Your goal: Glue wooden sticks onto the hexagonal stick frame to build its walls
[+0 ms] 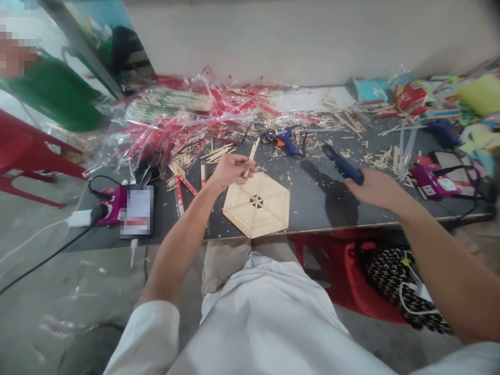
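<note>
My left hand (230,169) is closed on a thin wooden stick (253,151) that points up and away, just above the far left edge of a flat hexagon made of wooden sticks (258,204). The hexagon lies on the dark table (312,208) near its front edge. My right hand (375,187) grips a dark blue glue gun (341,164) to the right of the hexagon, its nozzle pointing up and left, held above the table.
A second blue and orange glue gun (285,139) lies behind the hexagon. Loose sticks and red-and-clear plastic wrappers (187,120) cover the back left. A purple power strip (113,205) sits at the left, another (432,185) at the right. Craft clutter fills the far right. Red chairs stand beside and under the table.
</note>
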`<state>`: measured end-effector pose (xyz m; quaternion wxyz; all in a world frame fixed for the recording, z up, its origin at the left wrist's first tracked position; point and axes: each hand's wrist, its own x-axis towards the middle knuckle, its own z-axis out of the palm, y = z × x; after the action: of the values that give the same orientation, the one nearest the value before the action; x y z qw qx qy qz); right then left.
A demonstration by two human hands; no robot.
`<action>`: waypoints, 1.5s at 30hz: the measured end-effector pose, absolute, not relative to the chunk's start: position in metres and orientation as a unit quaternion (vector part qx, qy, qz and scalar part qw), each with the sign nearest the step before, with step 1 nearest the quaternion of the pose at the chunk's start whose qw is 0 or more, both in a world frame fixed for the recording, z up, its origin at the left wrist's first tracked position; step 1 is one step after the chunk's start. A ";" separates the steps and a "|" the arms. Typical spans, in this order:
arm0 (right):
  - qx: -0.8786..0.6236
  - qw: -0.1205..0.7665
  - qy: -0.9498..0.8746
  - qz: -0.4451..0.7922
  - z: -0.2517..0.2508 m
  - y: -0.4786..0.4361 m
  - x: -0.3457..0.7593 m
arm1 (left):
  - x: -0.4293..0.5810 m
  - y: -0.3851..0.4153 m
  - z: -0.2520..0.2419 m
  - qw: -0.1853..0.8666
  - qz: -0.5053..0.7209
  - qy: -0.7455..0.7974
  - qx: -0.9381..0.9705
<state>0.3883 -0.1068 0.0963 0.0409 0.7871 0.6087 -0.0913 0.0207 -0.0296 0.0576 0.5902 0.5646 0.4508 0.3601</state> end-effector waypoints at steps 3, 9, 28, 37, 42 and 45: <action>0.752 0.044 0.626 -0.199 0.112 -0.108 0.357 | 0.020 -0.029 0.056 0.606 0.331 0.452 0.564; 0.651 0.027 0.676 -0.344 0.122 -0.096 0.308 | 0.017 -0.031 0.058 0.611 0.294 0.434 0.594; 0.623 -0.047 0.724 -0.293 0.099 -0.081 0.267 | 0.010 -0.028 0.055 0.618 0.229 0.414 0.628; 0.642 -0.057 0.717 -0.267 0.092 -0.088 0.264 | 0.013 -0.031 0.058 0.627 0.220 0.440 0.603; 0.635 -0.070 0.727 -0.251 0.093 -0.094 0.261 | 0.014 -0.034 0.066 0.635 0.200 0.460 0.588; 0.640 -0.067 0.723 -0.250 0.093 -0.095 0.260 | 0.014 -0.034 0.067 0.634 0.196 0.462 0.588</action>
<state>0.2604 -0.0953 0.0927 -0.0673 0.6404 0.7231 -0.2498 0.0143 -0.0343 0.0672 0.6339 0.5880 0.4624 0.1965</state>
